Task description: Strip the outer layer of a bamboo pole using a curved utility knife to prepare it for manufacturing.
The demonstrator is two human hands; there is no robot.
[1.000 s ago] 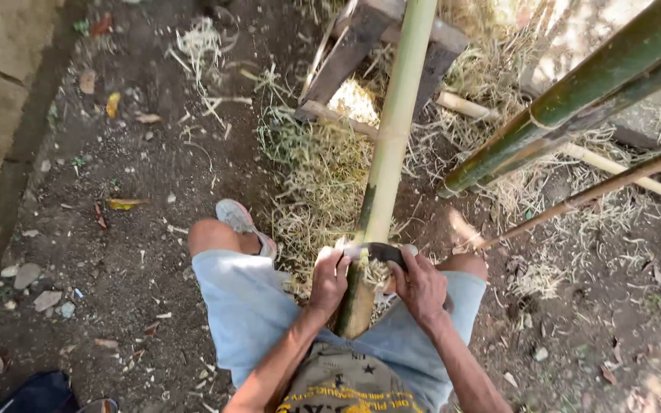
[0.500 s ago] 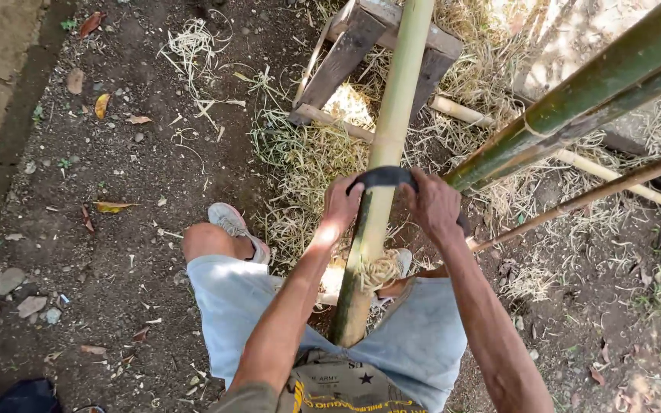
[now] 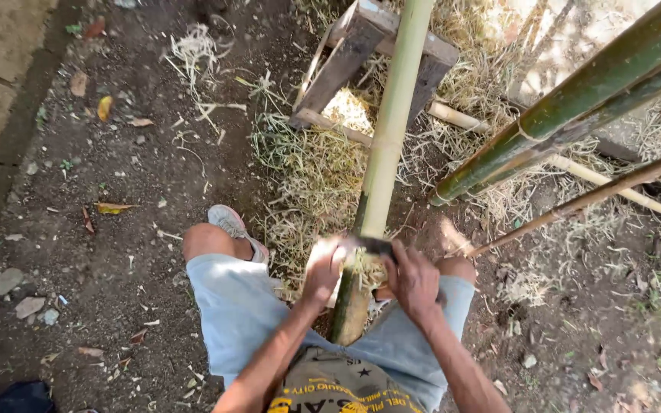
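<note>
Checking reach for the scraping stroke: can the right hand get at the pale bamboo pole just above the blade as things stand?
Probably yes. The right hand already grips the dark blade laid across the bamboo pole, and the pole's surface above the blade is bare, with nothing across it up to the wooden stand.

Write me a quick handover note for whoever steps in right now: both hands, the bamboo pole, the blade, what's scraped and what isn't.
Left hand and right hand each grip an end of the dark blade, held crosswise on the bamboo pole.
The pole runs from between the knees up onto the wooden stand.
Done: the stretch above the blade looks pale and scraped; shavings lie on the ground.
Left: the butt end below the blade is green-brown, unscraped.
</note>
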